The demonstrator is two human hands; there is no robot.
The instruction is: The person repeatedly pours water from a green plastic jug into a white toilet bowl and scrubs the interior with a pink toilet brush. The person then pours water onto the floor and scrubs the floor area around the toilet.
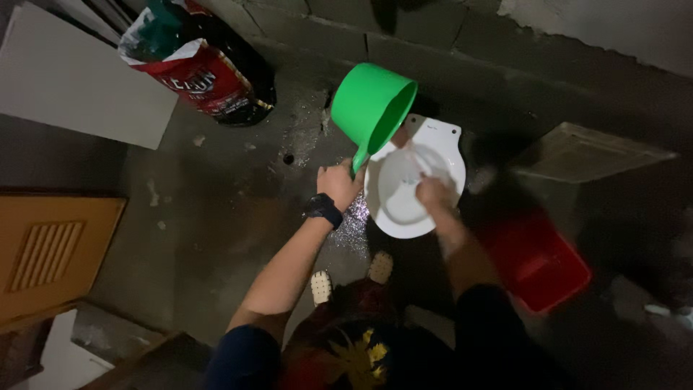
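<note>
Pale clogs point(321, 287) nearest, planted before white toilet bowl point(404, 217). R hand point(433, 193) down in bowl, blurred; grip can't tell. L hand point(339, 182) clamped on green dipper point(372, 105) handle, tipped w/ mouth toward bowl. Red bucket point(538, 263) just right. Cement sack point(198, 65) far left by wall.

**A bare, unfinished washroom**

A rough home washroom under construction is indicated: a white squat toilet pan point(411, 191) is set in the wet concrete floor point(216, 209), backed by a block wall point(433, 43), with a cement sack point(202, 68) far left.

Head camera looks steeply down, close overhead.
</note>
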